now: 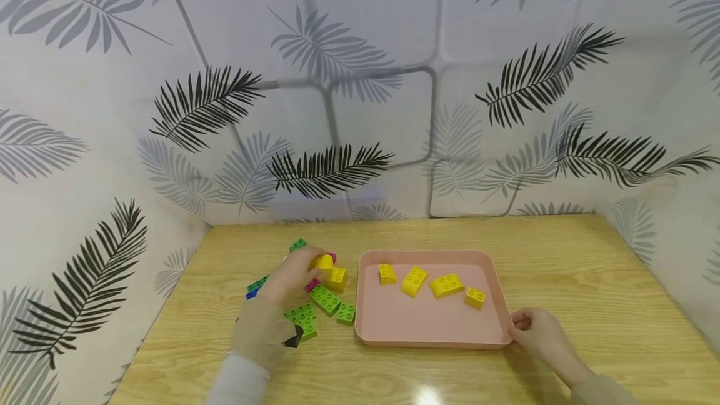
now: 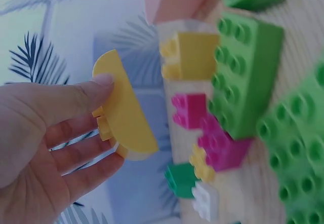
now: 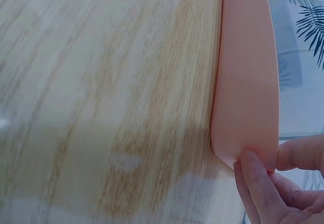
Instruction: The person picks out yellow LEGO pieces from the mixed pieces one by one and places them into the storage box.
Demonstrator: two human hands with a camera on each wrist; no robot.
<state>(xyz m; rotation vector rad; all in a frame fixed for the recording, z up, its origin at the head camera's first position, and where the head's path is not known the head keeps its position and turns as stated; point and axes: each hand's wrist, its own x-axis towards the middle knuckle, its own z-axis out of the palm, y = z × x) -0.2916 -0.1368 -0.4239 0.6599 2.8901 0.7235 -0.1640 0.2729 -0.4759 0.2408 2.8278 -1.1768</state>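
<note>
My left hand (image 1: 288,279) pinches a yellow toy brick (image 2: 127,110) between thumb and fingers, above the loose bricks left of the tray. In the left wrist view this brick has a smooth rounded side and studs turned toward the fingers. Under it, in the head view, stands another yellow brick (image 1: 337,280). My right hand (image 1: 541,335) grips the near right corner of a pink tray (image 1: 419,325), thumb and fingers on either side of its wall in the right wrist view. Several yellow bricks (image 1: 447,286) lie spread inside the tray.
Left of the tray lie a long green brick (image 1: 324,300), a small green brick (image 1: 345,313), a green studded piece (image 2: 304,153) and magenta bricks (image 2: 223,145). A white brick (image 2: 205,201) sits near a dark green one (image 2: 182,179). Leaf-patterned cloth (image 1: 365,111) hangs behind the wooden table (image 1: 562,255).
</note>
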